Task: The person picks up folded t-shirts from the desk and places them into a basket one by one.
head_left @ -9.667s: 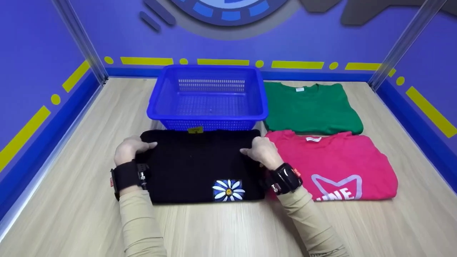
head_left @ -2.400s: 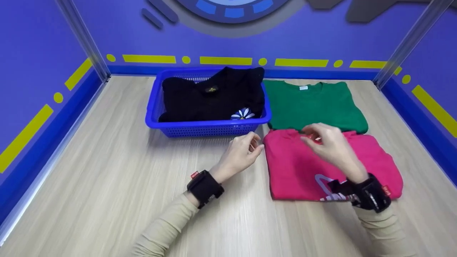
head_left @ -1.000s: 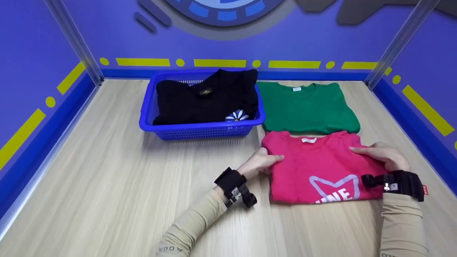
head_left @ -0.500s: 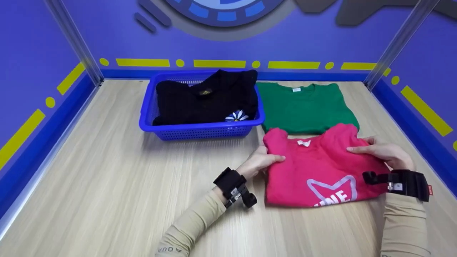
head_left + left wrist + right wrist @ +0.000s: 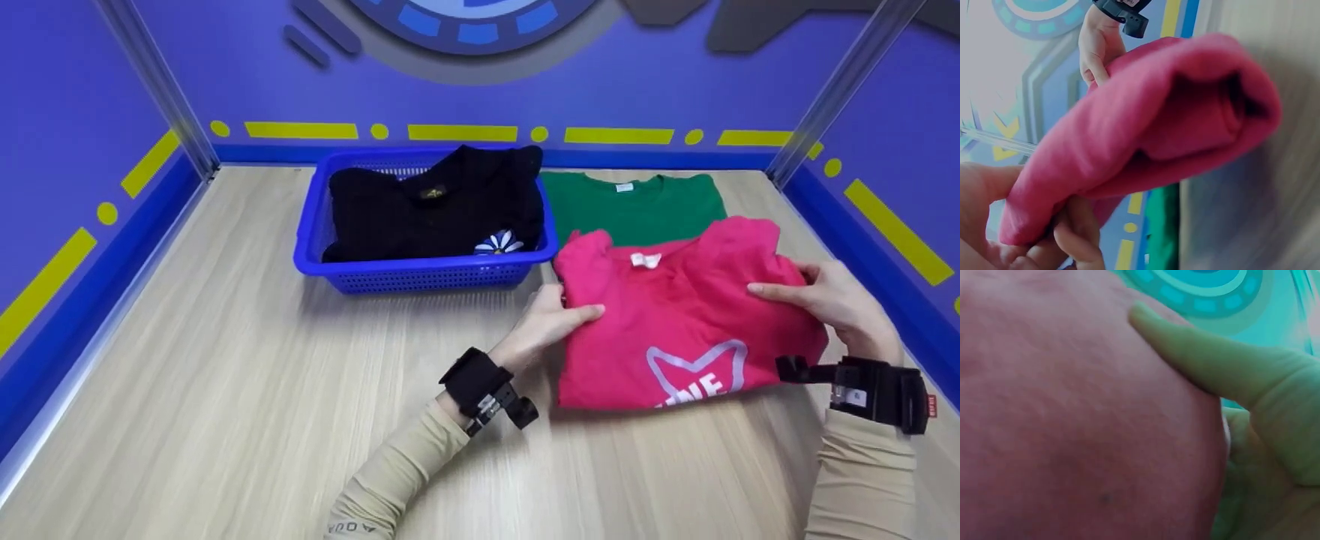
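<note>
Both hands hold a folded pink sweatshirt (image 5: 675,322) with a white neck label and a pale star print, lifted off the table. My left hand (image 5: 551,319) grips its left side, thumb on top and fingers underneath. In the left wrist view that hand (image 5: 1027,225) pinches the edge of the rolled pink fabric (image 5: 1129,124), whose folded end gapes toward the table. On the other side my right hand (image 5: 836,300) grips the sweatshirt the same way. Its thumb lies along the cloth in the right wrist view, the fingers (image 5: 1241,461) mostly hidden behind.
A blue plastic basket (image 5: 420,277) stands at the back left of centre, with a folded black shirt (image 5: 435,217) with a daisy print inside. Behind the pink sweatshirt a folded green shirt (image 5: 637,210) lies on the wooden table (image 5: 262,420). Blue walls enclose the back and sides.
Earlier the black shirt went from the table into the basket. Both hands then took hold of the pink sweatshirt and raised it; it now overlaps the green shirt's front.
</note>
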Action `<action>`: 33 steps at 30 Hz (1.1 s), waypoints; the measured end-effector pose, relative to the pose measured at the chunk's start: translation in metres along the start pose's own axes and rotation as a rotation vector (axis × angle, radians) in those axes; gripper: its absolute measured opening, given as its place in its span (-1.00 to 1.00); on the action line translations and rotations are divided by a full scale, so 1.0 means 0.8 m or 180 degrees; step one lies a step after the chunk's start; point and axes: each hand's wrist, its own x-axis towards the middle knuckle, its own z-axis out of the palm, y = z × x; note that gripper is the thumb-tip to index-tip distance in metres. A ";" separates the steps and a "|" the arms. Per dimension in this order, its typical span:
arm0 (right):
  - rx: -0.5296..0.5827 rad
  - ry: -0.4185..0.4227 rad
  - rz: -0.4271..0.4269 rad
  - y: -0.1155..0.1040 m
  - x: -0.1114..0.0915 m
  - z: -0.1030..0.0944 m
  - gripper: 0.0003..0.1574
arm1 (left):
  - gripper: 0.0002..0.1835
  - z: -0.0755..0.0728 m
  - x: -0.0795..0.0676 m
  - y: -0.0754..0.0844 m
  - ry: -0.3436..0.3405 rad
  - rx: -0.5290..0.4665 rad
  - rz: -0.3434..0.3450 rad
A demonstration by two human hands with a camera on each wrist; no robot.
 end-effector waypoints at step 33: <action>0.2608 0.1431 -0.1606 -0.097 -0.028 0.047 -0.65 | -0.48 -0.115 -0.020 0.059 0.0562 -0.0693 0.0902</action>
